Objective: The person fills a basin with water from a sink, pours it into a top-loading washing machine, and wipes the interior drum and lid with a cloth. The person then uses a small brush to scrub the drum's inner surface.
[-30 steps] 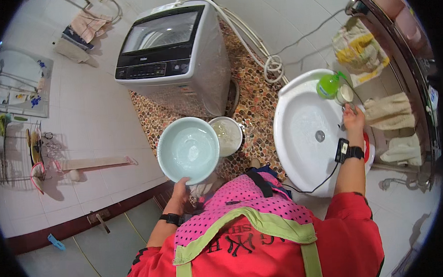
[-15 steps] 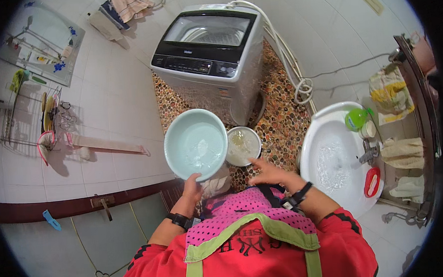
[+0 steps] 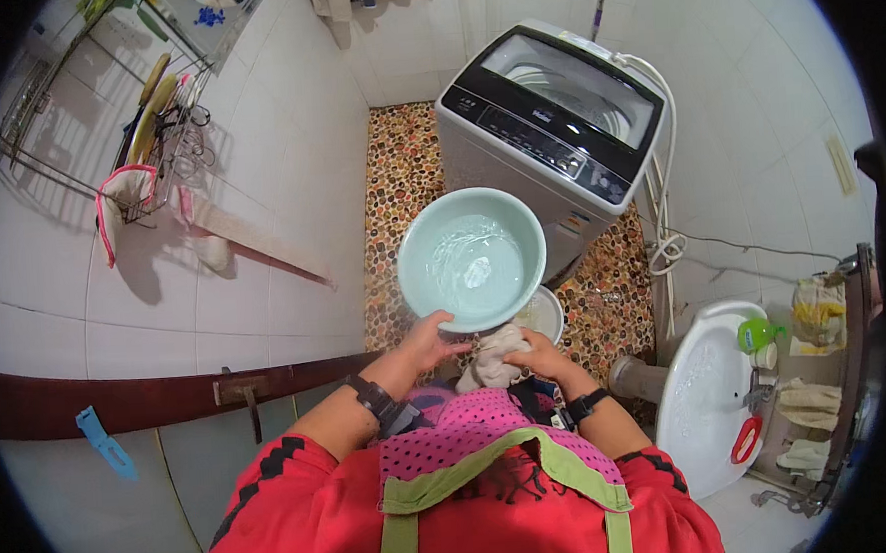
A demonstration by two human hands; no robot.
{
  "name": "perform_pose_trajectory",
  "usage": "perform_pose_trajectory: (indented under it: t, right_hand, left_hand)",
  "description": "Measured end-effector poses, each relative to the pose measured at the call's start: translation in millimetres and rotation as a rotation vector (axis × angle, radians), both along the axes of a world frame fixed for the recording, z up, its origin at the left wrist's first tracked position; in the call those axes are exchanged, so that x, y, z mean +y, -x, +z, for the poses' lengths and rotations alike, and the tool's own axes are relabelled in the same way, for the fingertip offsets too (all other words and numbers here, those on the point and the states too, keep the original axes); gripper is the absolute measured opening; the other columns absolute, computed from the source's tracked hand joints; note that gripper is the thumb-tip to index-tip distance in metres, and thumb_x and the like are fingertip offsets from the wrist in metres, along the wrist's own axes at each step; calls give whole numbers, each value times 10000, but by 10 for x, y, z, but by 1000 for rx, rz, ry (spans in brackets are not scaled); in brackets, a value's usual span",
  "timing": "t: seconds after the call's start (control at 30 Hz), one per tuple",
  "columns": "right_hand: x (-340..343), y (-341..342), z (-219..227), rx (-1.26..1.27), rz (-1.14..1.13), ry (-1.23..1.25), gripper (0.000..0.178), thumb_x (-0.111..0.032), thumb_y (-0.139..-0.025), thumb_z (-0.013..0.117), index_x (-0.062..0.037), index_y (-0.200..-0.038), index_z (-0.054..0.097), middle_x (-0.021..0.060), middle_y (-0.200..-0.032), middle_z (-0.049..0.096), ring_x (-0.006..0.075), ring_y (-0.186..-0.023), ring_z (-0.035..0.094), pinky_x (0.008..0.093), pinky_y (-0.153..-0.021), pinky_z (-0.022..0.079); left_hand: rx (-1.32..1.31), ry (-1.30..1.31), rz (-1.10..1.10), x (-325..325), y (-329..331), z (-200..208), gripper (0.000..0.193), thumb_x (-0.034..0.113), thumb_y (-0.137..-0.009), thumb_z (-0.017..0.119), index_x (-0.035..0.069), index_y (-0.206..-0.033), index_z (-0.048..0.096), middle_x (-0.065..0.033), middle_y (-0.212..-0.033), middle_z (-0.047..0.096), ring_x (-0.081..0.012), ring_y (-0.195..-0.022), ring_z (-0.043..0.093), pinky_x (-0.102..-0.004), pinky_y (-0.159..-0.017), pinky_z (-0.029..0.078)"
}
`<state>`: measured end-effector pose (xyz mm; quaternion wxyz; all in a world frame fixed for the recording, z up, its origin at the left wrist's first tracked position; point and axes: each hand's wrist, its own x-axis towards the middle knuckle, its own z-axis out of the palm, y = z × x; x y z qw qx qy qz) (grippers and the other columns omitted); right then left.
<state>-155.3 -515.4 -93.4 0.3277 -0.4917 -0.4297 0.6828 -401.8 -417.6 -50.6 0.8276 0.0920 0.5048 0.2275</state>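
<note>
off-white crumpled cloth is newly gripped by right hand, occupying both. pale-blue round plastic basin is touched by open left hand.

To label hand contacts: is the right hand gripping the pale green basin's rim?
No, the right hand grips a light-coloured cloth, while the left hand is the one at the basin's rim.

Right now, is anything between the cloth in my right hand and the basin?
Nothing visible stands between the cloth and the basin; your left hand is at the basin's edge, left of the cloth.
</note>
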Motion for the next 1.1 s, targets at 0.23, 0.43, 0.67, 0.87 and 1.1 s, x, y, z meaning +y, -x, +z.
perform_pose_trajectory:
  t: [0.23, 0.43, 0.67, 0.87, 1.1]
  right_hand:
    - [-594, -729, -151, -316, -426, 257, 533, -167, -789, 761, -10, -1264, 576, 100, -1127, 671, 185, -1008, 636, 342, -865, 514]
    - [-1116, -1095, -380, -597, -376, 324, 548, -157, -749, 764, 37, -1229, 585, 158, -1121, 679, 252, -1019, 651, 377, -877, 509]
    - [-1200, -1038, -773, -632, -465, 557, 601, -186, -705, 801, 41, -1220, 588, 185, -1121, 680, 270, -1014, 654, 369, -890, 500]
    - [-781, -950, -473, -624, -415, 645, 538, -204, -747, 787, 55, -1180, 601, 152, -1070, 693, 211, -973, 645, 356, -835, 505]
    - [-432, -532, -48, -651, -645, 695, 472, -172, -759, 759, 70, -1130, 597, 154, -985, 702, 213, -902, 641, 341, -789, 505]
  left_hand:
    - [92, -91, 233, 728, 689, -597, 441, 19, -932, 423, -106, -1345, 332, -266, -1343, 439, -404, -1225, 509, -521, -1003, 508]
    - [241, -12, 338, 1579, 1176, -1007, 446, -21, -902, 460, -94, -1329, 358, -259, -1319, 458, -408, -1206, 522, -517, -974, 530]
    - [201, -142, 334, 2661, 1436, -1057, 442, -16, -886, 484, -103, -1305, 375, -258, -1279, 479, -382, -1161, 558, -492, -925, 560]
    - [259, -111, 471, 3610, 1375, -1176, 470, -27, -870, 474, -95, -1318, 349, -268, -1253, 485, -409, -1120, 571, -507, -876, 571]
    - [257, -153, 273, 4472, 1470, -1487, 542, 42, -880, 492, -67, -1366, 279, -236, -1221, 457, -352, -1070, 571, -434, -895, 572]
